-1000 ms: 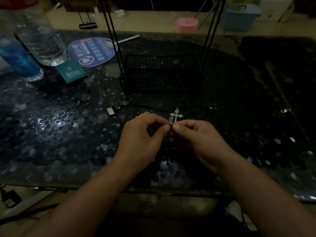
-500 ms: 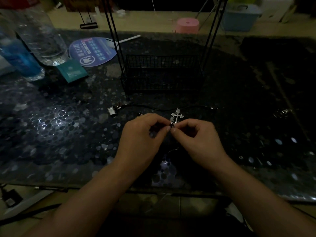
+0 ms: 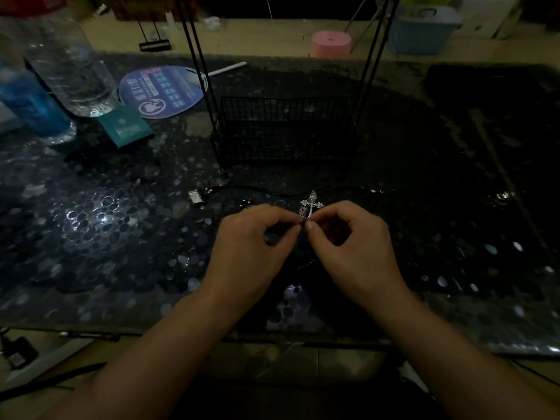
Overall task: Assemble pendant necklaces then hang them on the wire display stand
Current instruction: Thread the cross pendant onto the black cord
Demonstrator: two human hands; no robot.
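Left grip: left hand (image 3: pixel 254 247) has thumb and forefinger pinched nearly closed at the foot of the cross (image 3: pixel 309 206). Too dark to tell whether it holds the cross itself or a ring or cord end there.
Right grip: right hand (image 3: pixel 354 247) pinches the same spot from 3 o'clock; its fingertips (image 3: pixel 308 226) almost meet the left's. What lies between them cannot be made out.
Cross vs grip: silver cross stands out from the pinch toward 12 o'clock, free of the fingers except at its foot.
Cord: black cord (image 3: pixel 272 194) lies on the counter (image 3: pixel 91 237), running 9 to 3 o'clock just beyond the hands; whether it passes through the cross is unclear.
Stand: wire stand (image 3: pixel 285 128) at 12 o'clock, well beyond the cross; nothing seen hanging on it.
Risk 1: pinch is tiny and light is poor, so a small fitting could slip and vanish against the dark speckled counter.
Risk 2: only the foot is held, so the cross could twist out if either pinch eases.
Risk 3: a forearm could drag the loose cord.
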